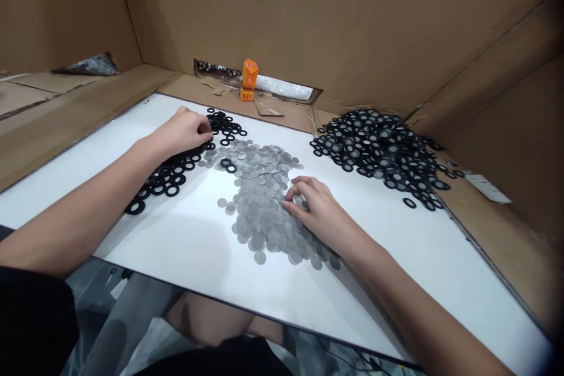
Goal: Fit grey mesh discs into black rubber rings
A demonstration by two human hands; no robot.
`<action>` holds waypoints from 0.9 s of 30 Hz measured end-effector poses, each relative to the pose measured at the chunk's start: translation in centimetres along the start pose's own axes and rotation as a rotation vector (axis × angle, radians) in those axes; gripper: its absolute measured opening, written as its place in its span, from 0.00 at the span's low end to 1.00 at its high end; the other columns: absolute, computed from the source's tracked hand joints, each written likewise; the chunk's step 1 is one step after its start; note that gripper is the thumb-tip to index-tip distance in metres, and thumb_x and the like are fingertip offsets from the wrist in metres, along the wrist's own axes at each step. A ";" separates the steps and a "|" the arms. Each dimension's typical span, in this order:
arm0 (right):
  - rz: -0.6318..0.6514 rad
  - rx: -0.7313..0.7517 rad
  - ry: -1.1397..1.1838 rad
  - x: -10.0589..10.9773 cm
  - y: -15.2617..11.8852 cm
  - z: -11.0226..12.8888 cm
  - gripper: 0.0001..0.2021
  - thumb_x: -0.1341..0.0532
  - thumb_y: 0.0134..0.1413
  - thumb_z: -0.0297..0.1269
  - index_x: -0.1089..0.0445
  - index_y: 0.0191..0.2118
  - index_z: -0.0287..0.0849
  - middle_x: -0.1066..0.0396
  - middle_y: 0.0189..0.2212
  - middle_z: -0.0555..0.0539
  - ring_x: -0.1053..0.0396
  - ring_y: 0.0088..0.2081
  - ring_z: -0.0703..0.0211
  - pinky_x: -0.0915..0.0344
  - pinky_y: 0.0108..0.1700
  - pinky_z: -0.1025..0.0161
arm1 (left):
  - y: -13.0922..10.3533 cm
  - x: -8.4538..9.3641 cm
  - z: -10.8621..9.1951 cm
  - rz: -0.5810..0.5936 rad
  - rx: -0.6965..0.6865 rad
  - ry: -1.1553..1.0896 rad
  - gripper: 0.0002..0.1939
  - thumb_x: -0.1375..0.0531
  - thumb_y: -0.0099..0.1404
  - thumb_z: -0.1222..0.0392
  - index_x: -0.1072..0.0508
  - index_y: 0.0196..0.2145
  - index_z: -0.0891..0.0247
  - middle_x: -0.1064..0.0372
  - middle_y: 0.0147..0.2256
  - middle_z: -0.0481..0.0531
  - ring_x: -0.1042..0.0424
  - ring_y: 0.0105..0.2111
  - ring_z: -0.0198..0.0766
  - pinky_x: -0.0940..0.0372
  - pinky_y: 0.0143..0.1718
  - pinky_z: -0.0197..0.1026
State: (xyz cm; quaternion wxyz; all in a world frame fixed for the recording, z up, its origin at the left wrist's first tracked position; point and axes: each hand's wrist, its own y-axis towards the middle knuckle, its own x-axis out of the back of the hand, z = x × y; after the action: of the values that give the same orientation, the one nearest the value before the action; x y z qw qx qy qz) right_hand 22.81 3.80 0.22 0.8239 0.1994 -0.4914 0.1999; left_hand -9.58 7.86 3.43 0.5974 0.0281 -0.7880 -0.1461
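My left hand [187,129] is over a pile of black rings [171,173] at the left of the white board [176,235]. Its fingers curl down together among the rings, and whatever they pinch is hidden. Thin grey discs [264,211] lie heaped in the middle. At the right edge of that heap is my right hand [311,200], thumb and fingertips drawn together; what is between them is too small to name. Two black rings [228,165] rest beside the grey discs.
A large heap of black rings with grey centres [383,153] sits at the back right. An orange carton [249,76] stands behind the board, before a slot in the cardboard wall [286,17].
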 end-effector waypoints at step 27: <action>-0.212 -0.094 0.614 0.4 -0.5 3.3 0.04 0.34 0.50 0.38 0.23 0.31 0.46 0.24 0.32 0.49 0.29 0.36 0.55 0.37 0.43 0.56 | -2.6 -1.3 -6.9 0.220 -0.569 -0.429 0.17 0.47 0.68 0.51 0.27 0.28 0.64 0.31 0.27 0.51 0.36 0.35 0.39 0.42 0.37 0.38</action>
State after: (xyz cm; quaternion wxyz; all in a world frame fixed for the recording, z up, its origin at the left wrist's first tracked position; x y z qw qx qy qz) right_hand 20.83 1.74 1.94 0.9581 0.1415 -0.2054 0.1407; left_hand -3.01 4.31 3.19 0.4146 -0.2550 -0.8216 -0.2967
